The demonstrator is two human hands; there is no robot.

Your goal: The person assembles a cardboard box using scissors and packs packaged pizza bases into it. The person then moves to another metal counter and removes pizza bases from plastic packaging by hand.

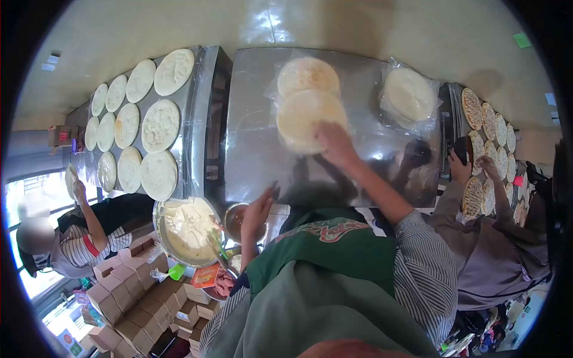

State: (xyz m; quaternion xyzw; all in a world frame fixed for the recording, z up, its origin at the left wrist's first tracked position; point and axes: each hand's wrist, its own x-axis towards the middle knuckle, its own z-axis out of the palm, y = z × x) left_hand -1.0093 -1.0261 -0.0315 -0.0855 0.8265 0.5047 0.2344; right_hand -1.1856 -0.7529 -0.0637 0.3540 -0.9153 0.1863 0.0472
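Observation:
On the steel table (250,107) in front of me, two round pizza bases overlap. The nearer pizza base (304,113) lies partly over the farther, browner base (307,71), and clear plastic shows around them. My right hand (338,145) is closed at the right front edge of the nearer base, its fingertips slightly blurred. At the table's front edge is my left hand (256,213), fingers extended and apart from the bases; a dark patch by its fingertips is unclear. To the right sits a plastic-wrapped stack of bases (409,94).
At left, a second table holds several bases (160,126). Below it stand a bowl of cream-coloured mixture (188,230), a brown sauce bowl (236,222) and cardboard boxes (134,277). Co-workers stand on both sides; the right one's hands (459,170) are near topped pizzas (471,200).

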